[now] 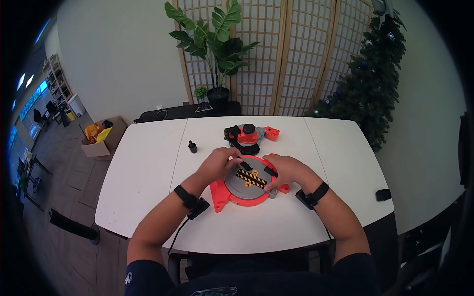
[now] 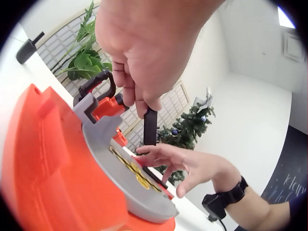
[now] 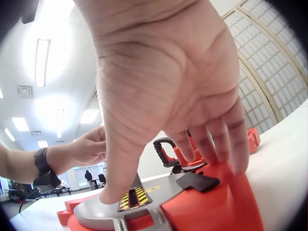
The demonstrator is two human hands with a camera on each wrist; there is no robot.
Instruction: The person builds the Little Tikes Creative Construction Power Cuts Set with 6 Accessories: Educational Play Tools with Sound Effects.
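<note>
Head view: the red base (image 1: pixel 219 196) with its round grey plate (image 1: pixel 234 183) sits on the table (image 1: pixel 148 182), right in front of the person. The left hand (image 1: pixel 217 166) is pinching a small black strip (image 1: pixel 245 166) above the plate, near the striped panel (image 1: pixel 252 178). The right hand (image 1: pixel 291 171) straddles the far side, thumb and fingers wide apart, with a second black piece (image 1: pixel 270 171) between them. The toy saw head (image 1: pixel 248 135) lies just behind the base, and a black knob (image 1: pixel 192 147) is off to the left. My worry: one careless elbow and that knob could go rolling.

Left wrist view: thumb and fingers have the strip by its upper end, so it hangs pretty much upright. Can't tell if the low end touches anything. With so little of it in the grip, I'd guess a bump against the spread right hand could twist it or knock it loose.

Right wrist view: thumb's down by the plate, fingers straight over the red rim, not wrapped around anything. The second black piece sits by the fingers at the plate's edge. If those fingers slide, they could nudge it off its spot, and a light hold like that might let the base skate under a hard push.
</note>
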